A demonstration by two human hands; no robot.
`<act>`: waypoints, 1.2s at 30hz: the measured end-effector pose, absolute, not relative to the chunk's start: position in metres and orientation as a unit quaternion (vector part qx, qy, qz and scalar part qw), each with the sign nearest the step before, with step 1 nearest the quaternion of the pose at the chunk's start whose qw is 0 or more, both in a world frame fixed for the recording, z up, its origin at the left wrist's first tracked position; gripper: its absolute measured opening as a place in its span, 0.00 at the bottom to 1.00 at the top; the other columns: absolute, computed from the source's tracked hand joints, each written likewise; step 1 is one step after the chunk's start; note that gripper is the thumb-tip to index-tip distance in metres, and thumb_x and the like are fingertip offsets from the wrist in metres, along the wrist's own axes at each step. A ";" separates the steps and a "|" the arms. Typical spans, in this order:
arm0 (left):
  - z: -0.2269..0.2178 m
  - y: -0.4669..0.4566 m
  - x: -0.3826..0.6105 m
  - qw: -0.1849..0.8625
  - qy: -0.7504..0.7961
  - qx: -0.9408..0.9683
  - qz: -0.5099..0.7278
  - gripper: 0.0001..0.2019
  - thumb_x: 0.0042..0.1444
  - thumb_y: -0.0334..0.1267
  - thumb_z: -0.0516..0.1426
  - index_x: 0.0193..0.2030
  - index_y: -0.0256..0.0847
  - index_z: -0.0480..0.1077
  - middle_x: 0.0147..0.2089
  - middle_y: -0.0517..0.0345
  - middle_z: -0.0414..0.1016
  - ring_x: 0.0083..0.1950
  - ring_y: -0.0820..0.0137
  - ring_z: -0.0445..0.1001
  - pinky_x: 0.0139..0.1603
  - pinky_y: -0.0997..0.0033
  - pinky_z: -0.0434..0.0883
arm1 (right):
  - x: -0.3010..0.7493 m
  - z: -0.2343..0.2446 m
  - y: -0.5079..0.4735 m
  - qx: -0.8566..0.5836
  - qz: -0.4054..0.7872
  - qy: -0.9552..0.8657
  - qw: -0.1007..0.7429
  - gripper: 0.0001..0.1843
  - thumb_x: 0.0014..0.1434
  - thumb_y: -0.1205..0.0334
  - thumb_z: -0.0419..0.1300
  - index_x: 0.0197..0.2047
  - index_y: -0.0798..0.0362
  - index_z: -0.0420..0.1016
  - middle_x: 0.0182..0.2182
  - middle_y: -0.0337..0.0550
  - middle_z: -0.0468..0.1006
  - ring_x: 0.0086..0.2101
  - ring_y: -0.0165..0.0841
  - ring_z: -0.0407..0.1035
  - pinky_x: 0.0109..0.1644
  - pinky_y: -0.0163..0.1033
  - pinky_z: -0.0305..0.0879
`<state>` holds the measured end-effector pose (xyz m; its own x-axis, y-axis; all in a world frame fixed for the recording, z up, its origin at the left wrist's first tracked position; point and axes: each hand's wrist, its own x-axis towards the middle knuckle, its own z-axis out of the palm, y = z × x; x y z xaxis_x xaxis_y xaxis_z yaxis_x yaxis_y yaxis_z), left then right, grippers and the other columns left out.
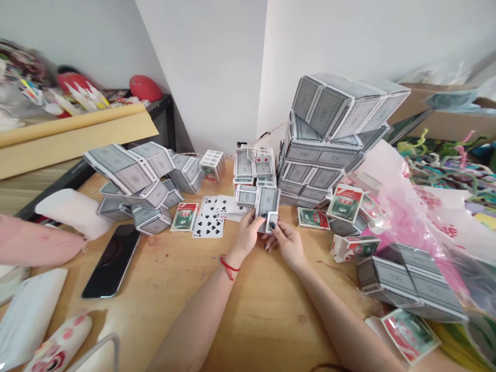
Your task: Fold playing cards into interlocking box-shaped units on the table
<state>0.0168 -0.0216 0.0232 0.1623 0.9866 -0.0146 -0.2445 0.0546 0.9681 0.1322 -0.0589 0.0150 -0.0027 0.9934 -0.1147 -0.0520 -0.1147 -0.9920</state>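
Both hands meet over the wooden table, gripping grey-backed playing cards (267, 200) that look folded or joined together. My left hand (247, 233) pinches them from the left, thumb on the card face towards me. On the right, my right hand (287, 242) closes on a card's lower corner, some fingers tucked behind. Just beyond them stand more grey card pieces (245, 164), with red-diamond faces showing on one part. Face-up spade cards (209, 219) lie to the left of my left hand, beside a red-and-green card box (185, 216).
Stacked hollow card blocks (318, 150) rise at the back right; more card blocks (135, 175) stand at the left. A black phone (111, 262) lies left. Opened card boxes (344, 202) and a clear-wrapped card block (406, 284) crowd the right side.
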 end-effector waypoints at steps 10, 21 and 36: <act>0.014 -0.026 0.014 0.390 0.472 0.654 0.444 0.05 0.56 0.37 0.47 0.32 0.40 0.61 0.28 0.59 0.65 0.31 0.71 0.64 0.33 0.72 0.62 | 0.130 0.012 -0.063 -0.568 0.436 -0.517 0.469 0.17 0.52 0.54 0.56 0.42 0.54 0.66 0.24 0.40 0.73 0.21 0.30 0.68 0.20 0.32 0.62; 0.020 -0.015 -0.002 0.286 0.449 0.691 0.489 0.11 0.52 0.32 0.53 0.43 0.41 0.68 0.41 0.52 0.68 0.43 0.68 0.67 0.43 0.68 0.66 | 0.139 0.011 -0.061 -0.524 0.480 -0.441 0.548 0.21 0.55 0.48 0.51 0.45 0.56 0.65 0.20 0.38 0.71 0.20 0.29 0.68 0.19 0.32 0.62; 0.021 -0.002 -0.018 0.668 0.358 0.408 0.508 0.08 0.42 0.31 0.56 0.32 0.38 0.70 0.37 0.54 0.74 0.38 0.67 0.71 0.37 0.69 0.65 | 0.144 0.014 -0.055 -0.511 0.552 -0.448 0.484 0.22 0.51 0.43 0.53 0.39 0.53 0.59 0.19 0.34 0.70 0.10 0.25 0.61 0.10 0.29 0.54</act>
<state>-0.0180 -0.0016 0.0207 0.2273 0.9717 -0.0638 -0.3866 0.1502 0.9099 0.1442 -0.0551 0.0141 -0.0090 0.9914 -0.1306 -0.0765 -0.1309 -0.9884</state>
